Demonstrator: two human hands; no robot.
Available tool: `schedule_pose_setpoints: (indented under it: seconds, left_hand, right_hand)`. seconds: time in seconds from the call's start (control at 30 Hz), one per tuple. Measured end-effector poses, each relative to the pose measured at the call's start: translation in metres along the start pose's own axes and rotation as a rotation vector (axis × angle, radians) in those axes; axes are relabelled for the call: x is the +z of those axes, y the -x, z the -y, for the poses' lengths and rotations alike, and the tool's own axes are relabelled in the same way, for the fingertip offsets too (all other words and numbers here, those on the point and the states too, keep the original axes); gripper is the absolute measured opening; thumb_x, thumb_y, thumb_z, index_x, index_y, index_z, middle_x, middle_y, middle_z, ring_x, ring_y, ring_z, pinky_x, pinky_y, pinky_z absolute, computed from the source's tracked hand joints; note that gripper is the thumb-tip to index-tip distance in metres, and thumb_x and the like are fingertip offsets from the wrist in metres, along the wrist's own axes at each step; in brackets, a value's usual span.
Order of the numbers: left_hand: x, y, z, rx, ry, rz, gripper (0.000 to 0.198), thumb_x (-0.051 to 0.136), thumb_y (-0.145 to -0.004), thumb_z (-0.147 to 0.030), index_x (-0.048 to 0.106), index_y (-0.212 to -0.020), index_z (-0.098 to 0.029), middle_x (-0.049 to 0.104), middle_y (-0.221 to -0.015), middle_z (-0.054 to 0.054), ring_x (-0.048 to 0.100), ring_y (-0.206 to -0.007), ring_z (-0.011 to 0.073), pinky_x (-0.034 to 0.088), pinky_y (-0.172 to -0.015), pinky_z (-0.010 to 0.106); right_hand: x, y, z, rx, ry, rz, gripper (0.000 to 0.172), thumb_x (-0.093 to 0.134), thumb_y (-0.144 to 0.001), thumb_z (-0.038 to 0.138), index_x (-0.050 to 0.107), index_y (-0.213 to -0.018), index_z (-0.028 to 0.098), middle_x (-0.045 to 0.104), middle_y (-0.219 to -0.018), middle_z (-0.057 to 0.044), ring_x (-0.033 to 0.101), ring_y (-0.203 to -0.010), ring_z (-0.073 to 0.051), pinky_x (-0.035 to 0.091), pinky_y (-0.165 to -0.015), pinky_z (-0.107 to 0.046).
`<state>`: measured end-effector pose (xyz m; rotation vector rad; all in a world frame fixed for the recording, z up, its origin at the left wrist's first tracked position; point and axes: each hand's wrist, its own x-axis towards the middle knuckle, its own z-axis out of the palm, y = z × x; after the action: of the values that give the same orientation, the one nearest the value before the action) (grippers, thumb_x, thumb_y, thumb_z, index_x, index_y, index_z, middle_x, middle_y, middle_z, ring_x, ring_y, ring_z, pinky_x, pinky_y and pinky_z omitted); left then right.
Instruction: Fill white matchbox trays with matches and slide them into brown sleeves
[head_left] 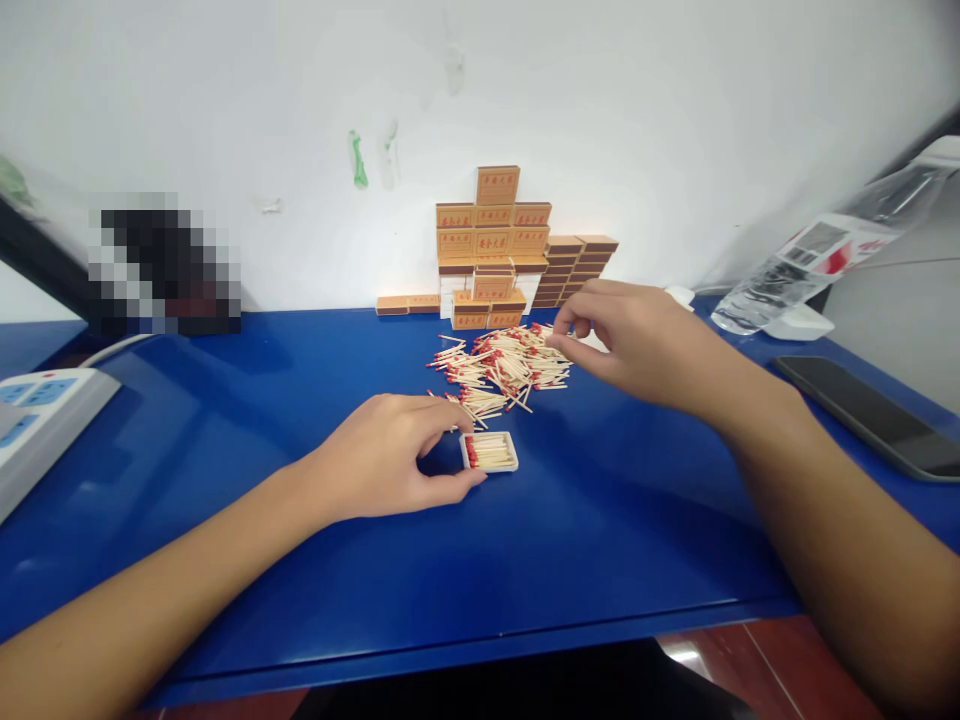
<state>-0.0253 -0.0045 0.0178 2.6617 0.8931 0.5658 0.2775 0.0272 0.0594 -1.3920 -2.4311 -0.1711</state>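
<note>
My left hand (401,455) rests on the blue table with thumb and fingers closed round the left end of a small white matchbox tray (516,456). Inside that tray lie matches (491,450), their red heads toward the left. Behind it spreads a loose pile of red-headed matches (506,365). Over the right edge of this pile is my right hand (630,340), thumb and index fingertip brought together in a pinch. Whatever is between those fingertips, if anything, is too small to make out.
Orange matchboxes (493,242) stand stacked against the white wall, with more boxes (577,270) to their right. A plastic bottle (832,245) leans at the back right, near a dark phone (874,415). On the left are a white power strip (56,420) and a pixelated patch.
</note>
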Motion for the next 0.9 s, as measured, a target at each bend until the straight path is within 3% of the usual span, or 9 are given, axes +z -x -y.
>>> schedule_pose_setpoints:
  seconds: [0.3,0.47,0.67,0.9]
  left_hand:
    - [0.000,0.000,-0.002,0.002,0.037,-0.026,0.025,0.074,-0.089,-0.042,0.076,-0.102,-0.021,0.052,-0.061,-0.007,0.050,-0.055,0.0107,0.037,-0.056,0.025]
    - [-0.001,0.001,0.000,0.032,-0.031,0.023,0.023,0.071,-0.091,-0.041,0.076,-0.099,-0.020,0.054,-0.062,-0.006,0.051,-0.054,0.0111,0.037,-0.055,0.025]
    - [0.001,0.001,0.002,0.018,-0.041,0.031,0.022,0.073,-0.089,-0.039,0.076,-0.100,-0.020,0.052,-0.060,-0.006,0.049,-0.052,0.0108,0.036,-0.054,0.025]
    - [-0.002,0.000,-0.001,0.008,-0.068,0.034,0.021,0.074,-0.088,-0.040,0.077,-0.096,-0.020,0.049,-0.059,-0.007,0.046,-0.050,0.0108,0.035,-0.052,0.026]
  right_hand:
    - [-0.014,0.005,-0.029,0.229,0.065,0.112,0.025,0.058,-0.097,0.043,0.067,-0.085,0.023,0.073,-0.086,-0.009,0.063,-0.075,-0.025,0.040,-0.066,-0.036]
    - [-0.015,0.011,-0.044,0.341,0.060,0.224,0.025,0.061,-0.095,0.045,0.071,-0.088,0.024,0.074,-0.084,-0.007,0.064,-0.069,-0.023,0.041,-0.064,-0.035]
    - [-0.017,0.018,-0.069,0.486,0.090,0.326,0.014,0.065,-0.091,0.033,0.076,-0.090,0.024,0.077,-0.090,-0.008,0.065,-0.069,-0.023,0.044,-0.067,-0.038]
    - [0.003,0.005,-0.057,0.461,0.206,0.364,0.038,0.058,-0.097,0.052,0.076,-0.086,0.021,0.077,-0.091,-0.013,0.068,-0.077,-0.028,0.045,-0.067,-0.038]
